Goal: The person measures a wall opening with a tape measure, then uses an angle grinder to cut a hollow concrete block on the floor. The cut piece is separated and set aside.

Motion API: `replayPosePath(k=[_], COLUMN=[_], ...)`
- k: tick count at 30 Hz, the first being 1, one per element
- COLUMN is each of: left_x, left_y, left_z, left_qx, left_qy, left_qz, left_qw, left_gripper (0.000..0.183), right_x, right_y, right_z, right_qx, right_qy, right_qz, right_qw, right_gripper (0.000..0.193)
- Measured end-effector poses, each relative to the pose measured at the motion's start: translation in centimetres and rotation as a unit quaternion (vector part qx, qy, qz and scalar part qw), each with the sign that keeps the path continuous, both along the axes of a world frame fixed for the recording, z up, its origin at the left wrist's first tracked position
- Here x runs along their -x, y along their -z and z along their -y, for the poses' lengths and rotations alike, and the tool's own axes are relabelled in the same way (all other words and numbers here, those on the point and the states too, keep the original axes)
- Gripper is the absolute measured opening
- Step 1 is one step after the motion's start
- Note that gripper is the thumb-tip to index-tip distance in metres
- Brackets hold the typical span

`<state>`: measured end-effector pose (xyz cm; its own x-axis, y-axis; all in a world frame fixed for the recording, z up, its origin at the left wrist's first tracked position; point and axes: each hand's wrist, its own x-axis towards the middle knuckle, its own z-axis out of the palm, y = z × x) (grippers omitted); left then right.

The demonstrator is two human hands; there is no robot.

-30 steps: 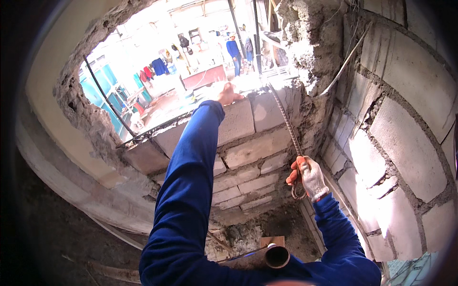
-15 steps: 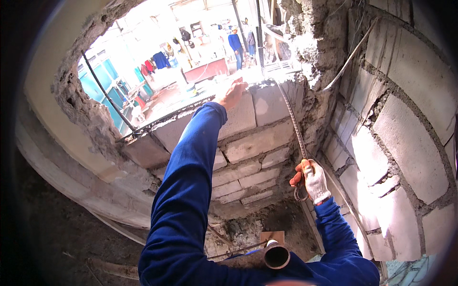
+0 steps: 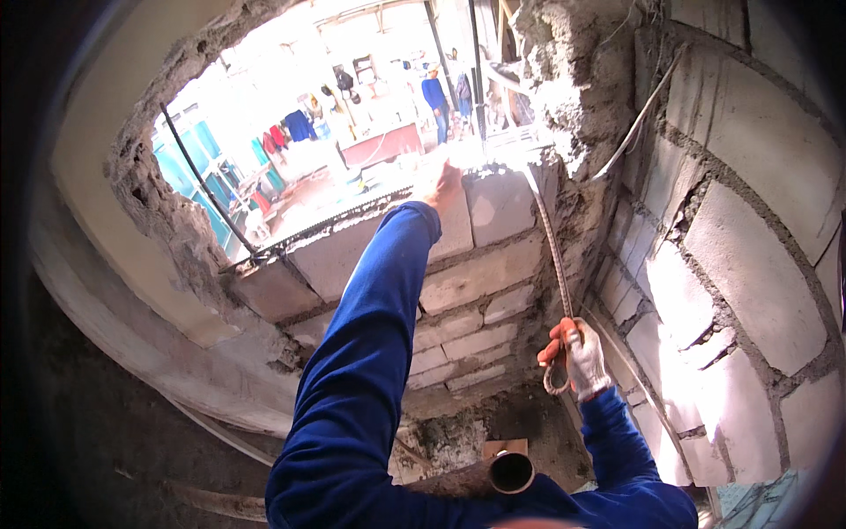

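Observation:
In a white and orange glove, my right hand (image 3: 582, 357) is closed around the lower part of a ribbed steel bar (image 3: 555, 242). The bar ends in a small loop below my fingers. Its upper end reaches the top of the block wall (image 3: 502, 207), where glare hides the tip. My left hand (image 3: 443, 185), bare, is stretched forward to the bright top edge of that wall. Glare washes out its fingers, so whether it holds anything does not show. Both arms are in blue sleeves.
A broken-edged opening with thin upright bars (image 3: 207, 181) lies ahead. Through it a person in blue (image 3: 434, 97) stands in a bright yard. A block side wall (image 3: 736, 273) rises on the right, with a thin strip (image 3: 641, 115) leaning there. A round pipe end (image 3: 511, 473) is near me.
My right hand and the steel bar sit slightly lower in view. My left hand has shifted a little right and down along the wall top. The whole view has tilted slightly.

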<state>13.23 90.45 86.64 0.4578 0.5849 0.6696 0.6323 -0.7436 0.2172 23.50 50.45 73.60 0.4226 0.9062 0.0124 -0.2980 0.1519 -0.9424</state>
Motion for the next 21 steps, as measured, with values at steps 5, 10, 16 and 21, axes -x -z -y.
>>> replayPosePath(k=[5,10,16,21], left_x=[3.1,9.6,20.2,27.0], left_y=[-4.2,-14.0,-21.2,-20.3], left_z=[-1.2,3.7,14.7,20.7], left_qx=[-0.079,0.090,0.086,0.096], left_qy=[0.022,0.084,0.027,-0.077], left_qz=[-0.142,-0.069,-0.007,-0.004], left_qw=[0.986,0.990,0.996,0.992], left_gripper=[0.036,0.029,0.034,0.046], right_x=[0.1,-0.8,-0.2,1.0], right_y=[-0.2,-1.4,-4.2,-7.7], right_z=[3.4,5.0,4.2,2.9], right_qx=[-0.012,-0.057,-0.111,-0.140], right_qy=[-0.001,-0.004,-0.024,-0.068], right_qz=[0.017,0.049,0.043,0.089], right_qw=[1.000,0.997,0.993,0.984], right_gripper=[0.041,0.037,0.035,0.035])
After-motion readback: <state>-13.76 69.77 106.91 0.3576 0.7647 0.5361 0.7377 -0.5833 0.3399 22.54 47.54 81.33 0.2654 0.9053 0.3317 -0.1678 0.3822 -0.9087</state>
